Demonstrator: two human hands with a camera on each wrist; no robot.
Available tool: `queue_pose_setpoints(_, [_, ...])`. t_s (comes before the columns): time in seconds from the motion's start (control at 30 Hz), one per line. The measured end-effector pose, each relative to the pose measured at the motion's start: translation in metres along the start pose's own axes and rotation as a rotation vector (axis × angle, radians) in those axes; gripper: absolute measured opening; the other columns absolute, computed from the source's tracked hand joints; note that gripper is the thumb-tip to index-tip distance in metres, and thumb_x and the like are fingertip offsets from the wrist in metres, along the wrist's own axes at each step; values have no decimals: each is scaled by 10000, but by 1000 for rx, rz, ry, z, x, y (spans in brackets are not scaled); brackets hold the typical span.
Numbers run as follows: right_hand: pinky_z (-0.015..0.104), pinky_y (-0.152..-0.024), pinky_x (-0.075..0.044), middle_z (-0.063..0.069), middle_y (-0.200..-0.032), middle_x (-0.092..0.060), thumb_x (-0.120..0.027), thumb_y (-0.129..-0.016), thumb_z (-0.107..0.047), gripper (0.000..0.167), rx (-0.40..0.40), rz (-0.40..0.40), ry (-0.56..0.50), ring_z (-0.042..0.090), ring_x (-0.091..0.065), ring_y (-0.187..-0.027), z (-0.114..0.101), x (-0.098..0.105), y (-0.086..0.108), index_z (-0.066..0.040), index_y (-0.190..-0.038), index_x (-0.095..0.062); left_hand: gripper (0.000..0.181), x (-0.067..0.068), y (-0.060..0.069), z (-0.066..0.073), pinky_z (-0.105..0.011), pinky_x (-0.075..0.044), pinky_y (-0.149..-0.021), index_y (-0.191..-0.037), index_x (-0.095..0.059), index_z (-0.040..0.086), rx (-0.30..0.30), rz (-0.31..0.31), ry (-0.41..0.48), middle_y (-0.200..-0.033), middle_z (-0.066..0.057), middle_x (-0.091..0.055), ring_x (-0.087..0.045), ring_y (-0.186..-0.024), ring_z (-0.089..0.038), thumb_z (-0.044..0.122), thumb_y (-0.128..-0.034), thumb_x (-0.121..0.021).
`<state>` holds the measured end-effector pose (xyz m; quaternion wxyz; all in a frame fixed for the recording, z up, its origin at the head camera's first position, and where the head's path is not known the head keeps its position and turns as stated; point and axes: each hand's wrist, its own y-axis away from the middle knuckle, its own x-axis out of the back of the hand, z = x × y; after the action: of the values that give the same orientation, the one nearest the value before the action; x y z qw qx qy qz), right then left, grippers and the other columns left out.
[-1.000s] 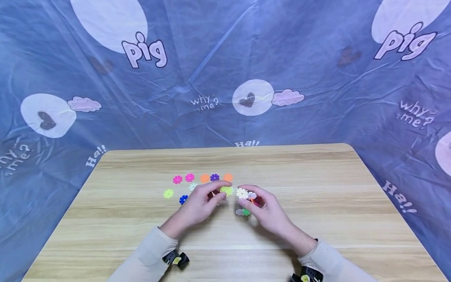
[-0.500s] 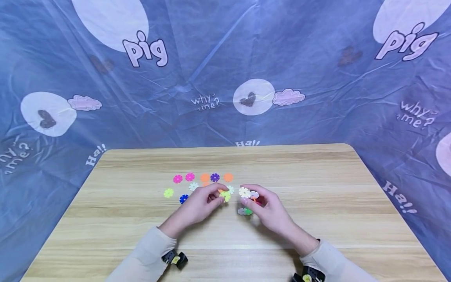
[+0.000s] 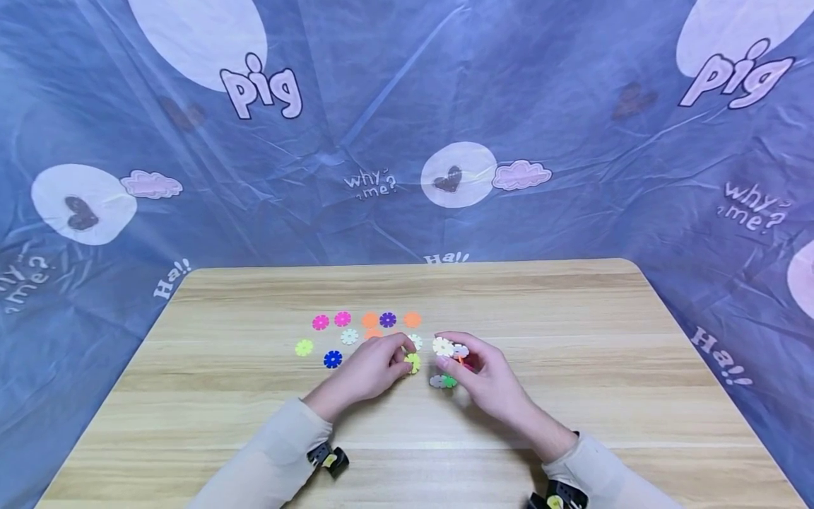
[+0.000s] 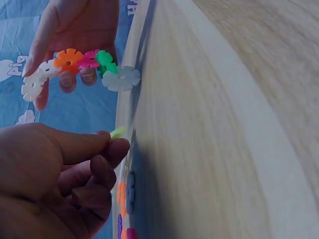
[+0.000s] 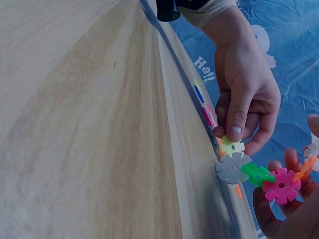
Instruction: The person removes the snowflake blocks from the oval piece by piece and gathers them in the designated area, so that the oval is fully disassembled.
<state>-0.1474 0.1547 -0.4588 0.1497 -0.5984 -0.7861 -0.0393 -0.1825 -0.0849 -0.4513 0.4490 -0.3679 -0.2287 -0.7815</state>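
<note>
My left hand [image 3: 369,367] pinches a yellow-green notched snowflake disc [image 3: 413,363] between thumb and forefinger, just above the table. In the left wrist view that disc [image 4: 118,133] appears edge-on. My right hand [image 3: 490,375] holds a curved chain of interlocked snowflake discs by its white end disc [image 3: 443,346]. Along the chain, the left wrist view shows an orange disc [image 4: 69,60], a pink disc [image 4: 88,59], a green disc [image 4: 106,63] and a grey disc [image 4: 121,78] at the free end. A gap separates the yellow-green disc from the chain.
Loose discs lie flat beyond and left of my left hand: pink [image 3: 321,322], purple [image 3: 388,320], orange [image 3: 412,320], pale [image 3: 349,336], blue [image 3: 333,359] and yellow-green [image 3: 304,348]. The wooden table [image 3: 572,318] meets a blue printed cloth [image 3: 305,212] behind.
The left hand has drawn the yellow-green disc nearer the body and turned it, uncovering a pale disc and an orange disc behind. The right hand with its chain has barely shifted.
</note>
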Motion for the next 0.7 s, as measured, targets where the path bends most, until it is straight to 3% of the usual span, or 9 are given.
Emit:
queue_pose_setpoints(0.23, [235, -776, -541, 116, -1091, -699, -746, -1020, -154, 400, -10, 1, 5, 105, -634, -873, 0, 0, 1, -67, -1405, -679, 215, -4, -5, 2, -257, -515, -690, -1195, -742, 46, -16, -9, -46, -737, 75, -608, -525, -641, -50, 93, -985, -732])
queue_pose_setpoints(0.5, [236, -766, -539, 112, -1075, -694, -743, -1025, -161, 393, -18, 1, 12, 101, -629, -859, 0, 2, 1, -74, -1403, -683, 204, -6, -8, 7, -242, -489, -636, -1173, -741, 25, 33, -38, -92, -750, 51, -607, -525, -635, -69, 93, -981, -732])
queue_pose_setpoints(0.7, [239, -782, -554, 131, -1116, -707, -744, -1024, -164, 398, -19, -2, 7, 104, -646, -884, -1, 3, 2, -73, -1406, -680, 130, -3, -9, 8, -266, -505, -663, -1106, -765, 73, 32, 34, -61, -768, 45, -655, -548, -655, -81, 152, -1020, -709])
